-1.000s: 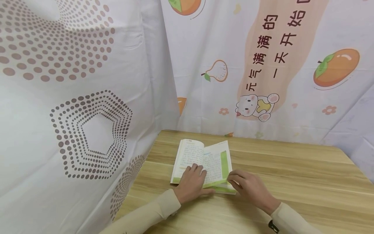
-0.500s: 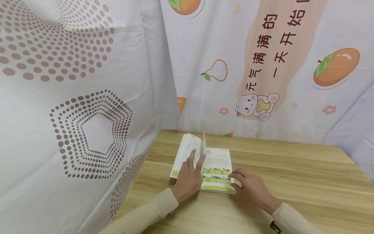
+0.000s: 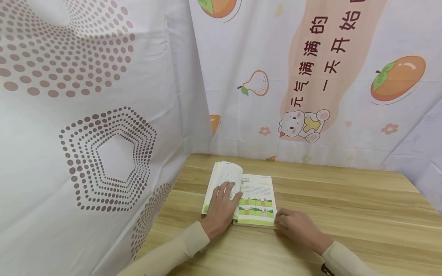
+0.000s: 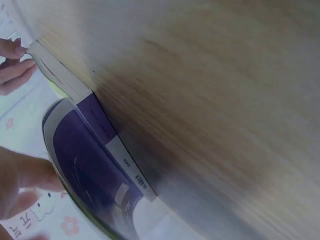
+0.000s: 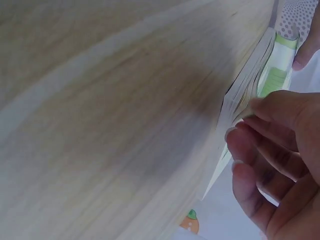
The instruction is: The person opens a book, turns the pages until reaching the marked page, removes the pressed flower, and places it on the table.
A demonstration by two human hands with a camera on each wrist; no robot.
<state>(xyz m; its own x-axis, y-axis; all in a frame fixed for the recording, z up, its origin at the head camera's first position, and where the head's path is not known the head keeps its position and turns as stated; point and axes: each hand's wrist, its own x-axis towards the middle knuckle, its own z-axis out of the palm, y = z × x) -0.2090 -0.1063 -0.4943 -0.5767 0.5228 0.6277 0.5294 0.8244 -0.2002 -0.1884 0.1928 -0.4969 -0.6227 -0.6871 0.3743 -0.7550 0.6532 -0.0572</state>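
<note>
An open book (image 3: 256, 199) lies on the wooden table, its right page showing text above green cartoon panels. My left hand (image 3: 220, 209) rests on the left-hand pages with its fingers extended. Those pages bow upward close to the spine. From the left wrist view, the book's purple and white spine (image 4: 117, 145) and a curved purple cover (image 4: 80, 160) show, with the left thumb beside them. At the lower right corner, my right hand (image 3: 299, 229) pinches the page edges between thumb and curled fingers. The right wrist view shows the thumb (image 5: 280, 107) right at the page edges.
The wooden table (image 3: 345, 203) extends to the right of the book. Behind it hangs a white curtain (image 3: 228, 84) with fruit prints and lettering. Another curtain (image 3: 114, 161), patterned with brown dots, borders the left side.
A page has turned over from right to left, uncovering the page with cartoon panels. My left hand rose with the turning page, then settled on the left side. My right hand stayed near the lower corner.
</note>
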